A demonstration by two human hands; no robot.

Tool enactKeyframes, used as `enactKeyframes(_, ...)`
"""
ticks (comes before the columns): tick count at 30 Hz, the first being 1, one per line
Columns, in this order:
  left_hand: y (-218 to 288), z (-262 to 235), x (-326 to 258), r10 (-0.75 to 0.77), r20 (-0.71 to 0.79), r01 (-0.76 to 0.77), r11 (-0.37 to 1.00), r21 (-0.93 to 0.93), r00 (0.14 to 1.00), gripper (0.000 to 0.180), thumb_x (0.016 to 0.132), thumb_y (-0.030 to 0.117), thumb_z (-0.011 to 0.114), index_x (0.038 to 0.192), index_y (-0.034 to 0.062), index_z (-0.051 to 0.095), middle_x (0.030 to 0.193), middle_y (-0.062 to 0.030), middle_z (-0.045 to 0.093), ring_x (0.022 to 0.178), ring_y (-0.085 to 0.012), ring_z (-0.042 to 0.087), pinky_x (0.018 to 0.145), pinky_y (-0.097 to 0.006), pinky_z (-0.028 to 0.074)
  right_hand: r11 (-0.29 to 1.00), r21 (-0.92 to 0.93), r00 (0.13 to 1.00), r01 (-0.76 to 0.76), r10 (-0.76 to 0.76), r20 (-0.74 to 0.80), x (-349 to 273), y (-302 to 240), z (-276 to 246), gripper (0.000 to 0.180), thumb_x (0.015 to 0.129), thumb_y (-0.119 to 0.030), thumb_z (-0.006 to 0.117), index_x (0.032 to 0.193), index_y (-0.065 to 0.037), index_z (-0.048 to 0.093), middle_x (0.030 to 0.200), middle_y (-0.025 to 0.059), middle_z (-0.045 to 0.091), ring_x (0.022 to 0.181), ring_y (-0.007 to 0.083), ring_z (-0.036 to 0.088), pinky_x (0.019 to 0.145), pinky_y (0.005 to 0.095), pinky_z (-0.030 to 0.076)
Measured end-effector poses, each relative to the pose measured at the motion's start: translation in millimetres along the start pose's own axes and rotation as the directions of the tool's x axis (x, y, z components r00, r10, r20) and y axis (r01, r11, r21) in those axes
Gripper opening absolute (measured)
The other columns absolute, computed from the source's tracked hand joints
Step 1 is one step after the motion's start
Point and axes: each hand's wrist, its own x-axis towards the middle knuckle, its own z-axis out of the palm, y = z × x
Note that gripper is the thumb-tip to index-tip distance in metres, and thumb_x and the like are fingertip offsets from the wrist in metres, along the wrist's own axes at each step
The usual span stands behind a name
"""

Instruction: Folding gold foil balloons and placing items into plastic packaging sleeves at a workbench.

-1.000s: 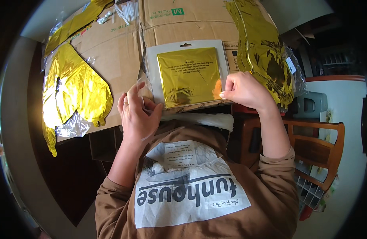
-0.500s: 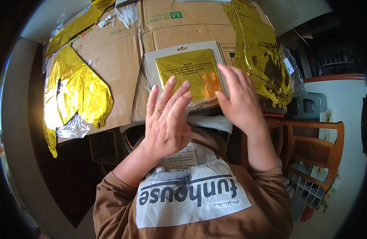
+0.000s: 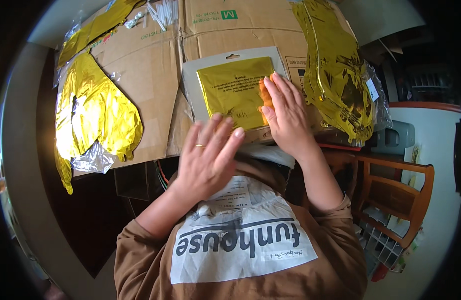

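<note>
Flat gold foil packet [image 3: 235,90] under right hand [image 3: 288,117]

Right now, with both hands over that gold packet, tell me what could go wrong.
1. The gold packet lies near the front edge of the cardboard; a push from the right hand pressing on it might slide it off.
2. The left hand is raised and blurred, so it could land off the packet.
3. The gold foil balloon beside the right hand could get snagged or creased.
</note>
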Motion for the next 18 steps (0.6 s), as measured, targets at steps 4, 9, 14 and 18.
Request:
enactKeyframes(4,-15.6,-12.4,-5.6,-0.020,-0.010,0.020,1.000,0.001,1.000,0.076,0.079,0.014,0.075,0.149,0.0119,0.044,0.129,-0.0107,0.065,0.124,-0.0320,0.059,0.108,-0.052,0.043,0.993,0.113,0.998,0.037,-0.032,-0.045,-7.3,-1.9,-37.1,0.039,0.096,-0.015,0.066,0.134,-0.005,0.061,0.142,0.0174,0.057,0.133,0.0355,0.053,0.115,0.0518,0.037)
enactKeyframes(9,-18.3,-0.9,-19.2,0.163,-0.123,-0.178,0.977,-0.122,0.979,0.059,0.090,0.013,0.067,0.145,0.0145,0.047,0.128,-0.0106,0.065,0.121,-0.0303,0.063,0.106,-0.049,0.046,0.972,0.191,0.974,0.140,-0.170,0.150,-36.1,3.6,-82.0,0.029,0.091,-0.020,0.073,0.116,-0.008,0.070,0.128,0.0104,0.067,0.127,0.0313,0.059,0.117,0.0497,0.037)
enactKeyframes(14,-4.3,18.8,-22.1,0.258,-0.139,-0.282,0.940,-0.194,0.956,0.052,0.092,0.013,0.068,0.140,0.0147,0.051,0.123,-0.0102,0.067,0.122,-0.0301,0.063,0.108,-0.052,0.044,0.969,0.170,0.957,0.180,-0.213,0.199,-46.7,11.6,-82.8,0.042,0.075,-0.017,0.074,0.116,-0.007,0.069,0.127,0.0104,0.065,0.125,0.0323,0.058,0.117,0.0528,0.035)
enactKeyframes(18,-14.0,-0.4,-18.7,0.010,-0.229,-0.088,0.940,-0.331,0.973,0.049,0.074,-0.005,0.077,0.120,0.0071,0.067,0.103,-0.0085,0.068,0.110,-0.0303,0.068,0.103,-0.051,0.048,0.978,0.045,0.908,0.203,-0.205,0.365,-53.9,6.7,-95.5,0.056,0.071,-0.019,0.079,0.124,-0.006,0.064,0.141,0.0133,0.056,0.134,0.0344,0.049,0.117,0.0526,0.035)
